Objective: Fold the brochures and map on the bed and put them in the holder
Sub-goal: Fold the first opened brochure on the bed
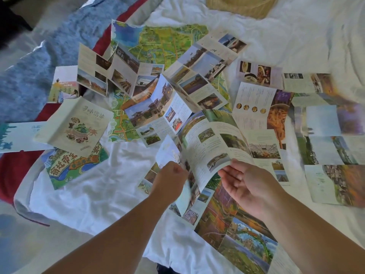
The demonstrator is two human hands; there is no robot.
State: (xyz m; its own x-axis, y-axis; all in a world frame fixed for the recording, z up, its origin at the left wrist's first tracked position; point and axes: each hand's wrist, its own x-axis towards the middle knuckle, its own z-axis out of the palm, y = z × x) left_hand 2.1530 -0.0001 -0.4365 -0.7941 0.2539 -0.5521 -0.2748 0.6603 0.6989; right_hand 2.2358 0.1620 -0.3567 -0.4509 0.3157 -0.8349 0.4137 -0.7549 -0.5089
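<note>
Cream food-cover brochure (77, 125) lies left on the white-sheeted bed (98, 184). Green illustrated paper map (158, 42) is spread at centre, woven straw holder (243, 4) at the top edge. Your left hand (169, 178) grip is clenched, pinching the glossy photo brochure (209, 147) near its fold. Your right hand (243, 180) grip is released, palm up, fingertips touching the lifted page.

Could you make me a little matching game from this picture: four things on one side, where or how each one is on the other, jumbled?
1 map
2 woven basket
3 left hand
4 right hand

a palm open under a curved page
b top edge of the picture
c spread out beneath brochures
d gripping a lifted brochure

Pairs: 1-c, 2-b, 3-d, 4-a.
</note>
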